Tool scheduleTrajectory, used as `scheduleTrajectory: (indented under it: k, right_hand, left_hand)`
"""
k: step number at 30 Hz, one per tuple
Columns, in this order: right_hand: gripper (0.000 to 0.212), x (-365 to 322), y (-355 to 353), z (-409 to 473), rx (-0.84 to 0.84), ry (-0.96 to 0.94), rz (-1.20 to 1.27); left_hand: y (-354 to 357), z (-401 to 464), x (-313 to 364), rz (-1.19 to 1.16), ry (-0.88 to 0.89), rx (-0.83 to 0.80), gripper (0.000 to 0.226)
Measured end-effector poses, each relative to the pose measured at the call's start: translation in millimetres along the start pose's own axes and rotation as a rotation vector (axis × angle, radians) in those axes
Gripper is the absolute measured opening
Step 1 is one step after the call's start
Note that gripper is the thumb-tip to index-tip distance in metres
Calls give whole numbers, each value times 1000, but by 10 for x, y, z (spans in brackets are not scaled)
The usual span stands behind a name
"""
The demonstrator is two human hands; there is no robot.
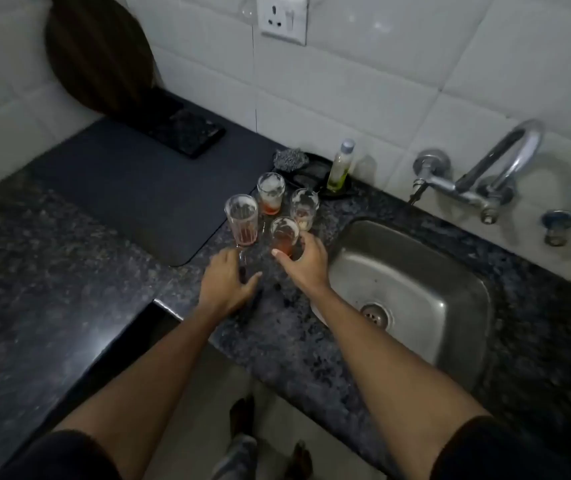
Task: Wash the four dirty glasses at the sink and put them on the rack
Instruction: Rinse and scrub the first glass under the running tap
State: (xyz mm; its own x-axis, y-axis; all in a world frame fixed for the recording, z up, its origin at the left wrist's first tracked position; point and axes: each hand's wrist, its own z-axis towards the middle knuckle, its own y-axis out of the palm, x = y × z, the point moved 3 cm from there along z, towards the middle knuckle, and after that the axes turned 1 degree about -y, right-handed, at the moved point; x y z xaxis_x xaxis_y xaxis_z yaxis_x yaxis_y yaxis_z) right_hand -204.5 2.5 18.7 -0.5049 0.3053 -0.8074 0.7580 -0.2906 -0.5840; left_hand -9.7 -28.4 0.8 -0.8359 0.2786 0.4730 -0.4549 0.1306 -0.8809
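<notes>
A: so what do the four glasses look like?

B: clear, smeared, reddish dregs in the bottoms. Tall glass [241,220] at 9 o'clock of the bunch, two short ones [270,194] [304,209] behind, all on the worktop [69,271] at 9 o'clock from the sink [412,285]

A: hands?

B: right hand [303,259] has its fingers curled round the front glass [284,237]; left hand [228,282] has its fingers spread loose by the tall glass's base. No readable writing anywhere
</notes>
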Motion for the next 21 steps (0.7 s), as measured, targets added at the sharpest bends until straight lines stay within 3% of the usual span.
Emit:
scheduleTrajectory:
  k: [3,5,15,18,21]
  right_hand:
    - [71,-33,123,45,77,51,17]
    - [70,-53,207,60,125,81,30]
    - [63,-46,435,158,338,92,71]
    - [59,7,354,108,371,77,118]
    - [57,101,82,54,424,77,130]
  left_hand:
    - [225,7,-157,181,23,-181,98]
    - [363,-37,-258,261,33,-259,102]
    - [467,-110,-302,293,63,-283,96]
    - [410,-63,-95,312,61,-280,89]
    - [370,1,217,261,170,-245,80]
